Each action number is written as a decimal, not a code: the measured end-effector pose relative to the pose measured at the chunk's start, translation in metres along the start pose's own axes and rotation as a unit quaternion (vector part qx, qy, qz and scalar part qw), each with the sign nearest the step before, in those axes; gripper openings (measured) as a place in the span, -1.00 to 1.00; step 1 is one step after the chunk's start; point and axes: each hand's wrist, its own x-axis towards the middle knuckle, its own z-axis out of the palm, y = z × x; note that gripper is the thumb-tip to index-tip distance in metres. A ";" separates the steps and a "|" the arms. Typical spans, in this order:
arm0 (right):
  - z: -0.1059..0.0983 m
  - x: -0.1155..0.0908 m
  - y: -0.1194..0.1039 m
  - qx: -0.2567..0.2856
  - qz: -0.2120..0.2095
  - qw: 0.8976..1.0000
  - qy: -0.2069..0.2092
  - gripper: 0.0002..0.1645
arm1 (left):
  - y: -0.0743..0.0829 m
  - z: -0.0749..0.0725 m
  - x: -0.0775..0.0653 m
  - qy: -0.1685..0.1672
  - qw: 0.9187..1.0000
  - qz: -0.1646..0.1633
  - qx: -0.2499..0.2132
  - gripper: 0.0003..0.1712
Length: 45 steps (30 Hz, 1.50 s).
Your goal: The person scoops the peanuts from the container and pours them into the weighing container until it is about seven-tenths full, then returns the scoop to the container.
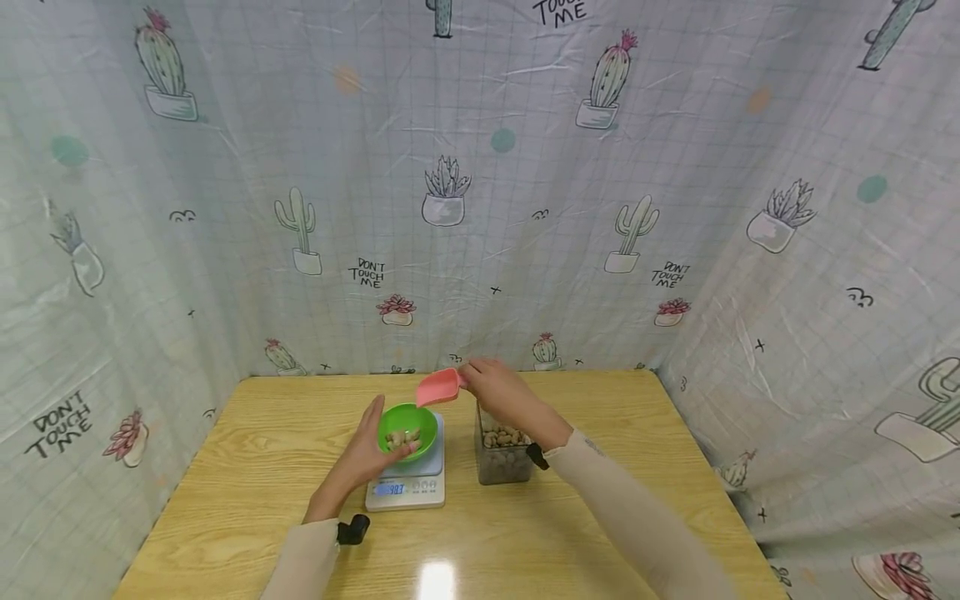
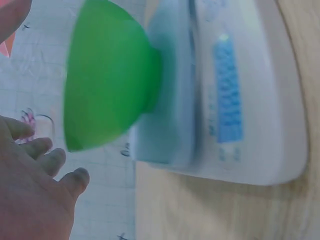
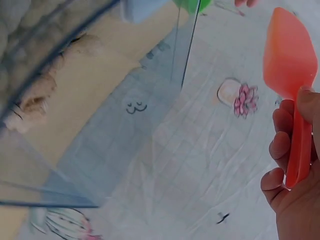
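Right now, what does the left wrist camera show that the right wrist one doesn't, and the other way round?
Only left wrist: the scale's blue display.
Only right wrist: the clear box, and the right hand gripping the pink scoop's handle.
Both: the green bowl, just a sliver in the right wrist view, and the patterned cloth.

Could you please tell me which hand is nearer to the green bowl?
Left: the left hand is close beside the green bowl, on its left. The right hand, gripping the pink scoop, is farther off, to the bowl's right.
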 end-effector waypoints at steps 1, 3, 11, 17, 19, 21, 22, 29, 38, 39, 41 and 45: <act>0.001 -0.002 0.002 0.015 0.007 1.000 0.006 -0.71 | 0.002 -0.001 0.000 0.002 1.000 0.001 -0.004 0.33; 0.002 -0.007 0.004 0.040 0.023 0.999 0.016 -0.68 | 0.008 -0.003 -0.001 0.008 1.000 0.008 -0.010 0.32; 0.006 -0.032 0.016 0.074 0.069 0.994 0.045 -0.66 | 0.036 -0.002 -0.003 0.020 0.998 0.056 -0.037 0.30; -0.001 -0.050 0.028 0.071 0.066 0.992 0.084 -0.75 | 0.059 0.006 -0.001 0.021 0.996 0.077 -0.044 0.28; -0.005 -0.055 0.032 0.070 0.063 0.991 0.096 -0.77 | 0.066 0.009 0.000 0.015 0.995 0.083 -0.048 0.27; -0.009 -0.059 0.036 0.068 0.063 0.991 0.102 -0.77 | 0.071 0.012 0.002 0.008 0.995 0.086 -0.046 0.26; -0.012 -0.061 0.037 0.066 0.063 0.990 0.104 -0.77 | 0.074 0.014 0.002 0.005 0.995 0.087 -0.044 0.26; -0.020 -0.076 0.048 0.055 0.064 0.991 0.104 -0.78 | 0.089 0.030 0.008 -0.015 0.993 0.102 -0.059 0.26; -0.028 -0.089 0.063 -0.007 0.043 0.995 0.091 -0.81 | 0.097 0.055 0.019 -0.039 0.993 0.101 -0.045 0.31; -0.029 -0.090 0.065 -0.010 0.039 0.995 0.090 -0.81 | 0.097 0.057 0.020 -0.041 0.993 0.102 -0.043 0.30; -0.033 -0.092 0.068 -0.021 0.030 0.996 0.087 -0.82 | 0.097 0.062 0.022 -0.046 0.993 0.103 -0.042 0.28; -0.039 -0.094 0.072 -0.052 0.012 0.996 0.069 -0.85 | 0.097 0.071 0.025 -0.063 0.992 0.098 -0.043 0.30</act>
